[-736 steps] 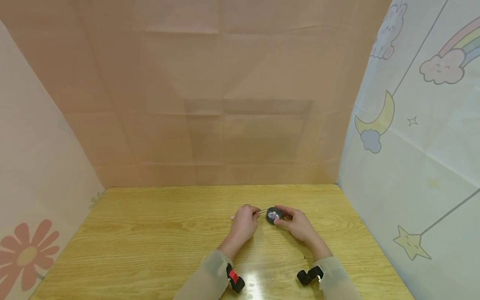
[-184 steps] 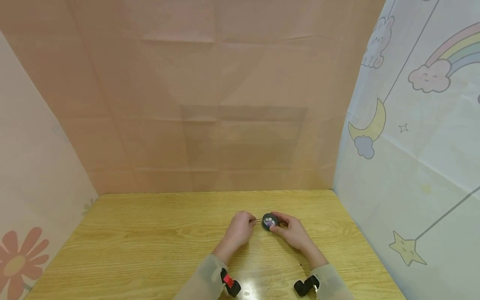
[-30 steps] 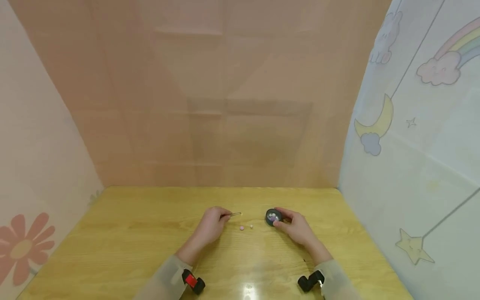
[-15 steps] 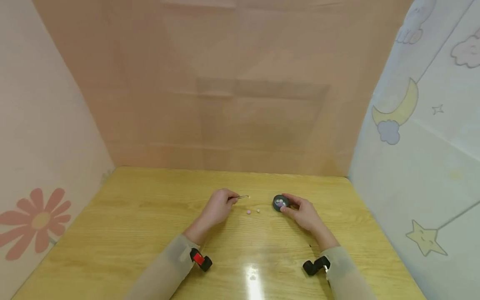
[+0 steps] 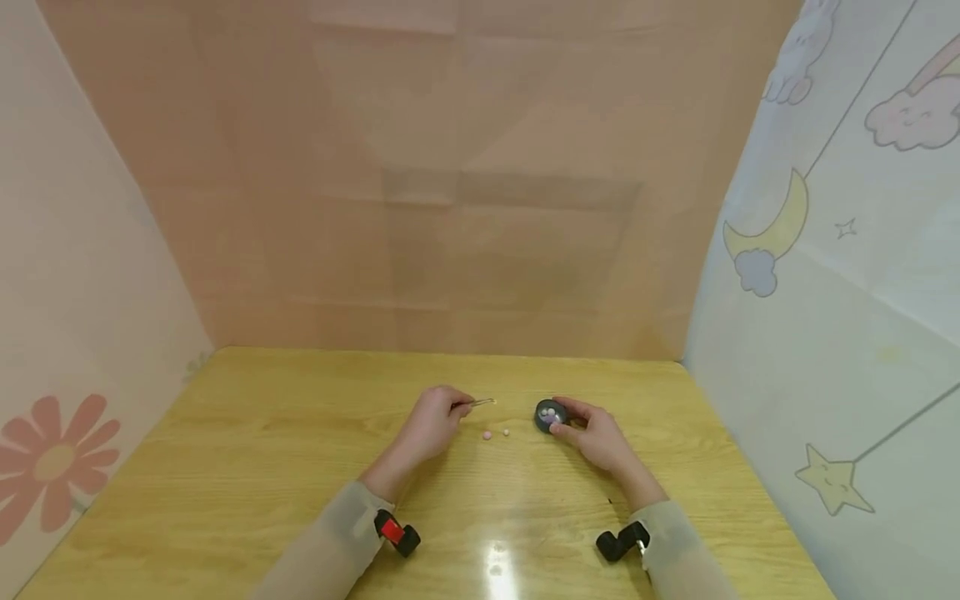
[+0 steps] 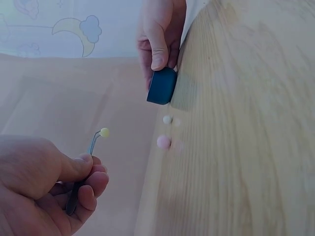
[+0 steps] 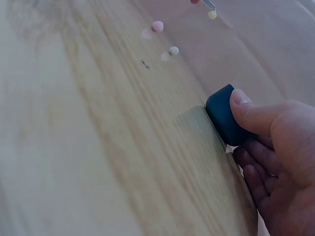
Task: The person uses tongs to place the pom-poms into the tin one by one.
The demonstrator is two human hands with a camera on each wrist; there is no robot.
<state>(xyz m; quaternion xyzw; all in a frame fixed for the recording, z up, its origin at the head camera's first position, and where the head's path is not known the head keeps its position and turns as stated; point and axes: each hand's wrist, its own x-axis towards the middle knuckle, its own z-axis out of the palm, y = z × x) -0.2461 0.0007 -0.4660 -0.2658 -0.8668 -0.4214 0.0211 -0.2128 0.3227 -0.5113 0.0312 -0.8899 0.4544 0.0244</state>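
My left hand (image 5: 435,419) pinches a pair of slim bent-tip tweezers (image 6: 92,145) between thumb and fingers. A small yellow ball (image 6: 104,132) sits at the tweezer tips, held above the table. My right hand (image 5: 602,437) grips a small dark teal round dish (image 7: 222,114) by its rim, thumb on the near side. Inside the dish, in the head view, lie a few pale and purplish pieces, too small to tell apart. On the wood between the hands rest a pink ball (image 6: 164,142) and a smaller white ball (image 6: 168,119), apart from each other.
The wooden table (image 5: 247,467) is bordered by a brown cloth backdrop (image 5: 480,275) behind and printed panels (image 5: 862,350) at the sides. A dark speck (image 7: 145,64) lies on the wood. Black wrist cameras (image 5: 621,543) are strapped at both sleeves.
Six seconds ago the tweezers reached to the dish; my left hand has since moved left, and the yellow ball is at their tips. Over the last second the hands stay nearly still while the view shifts.
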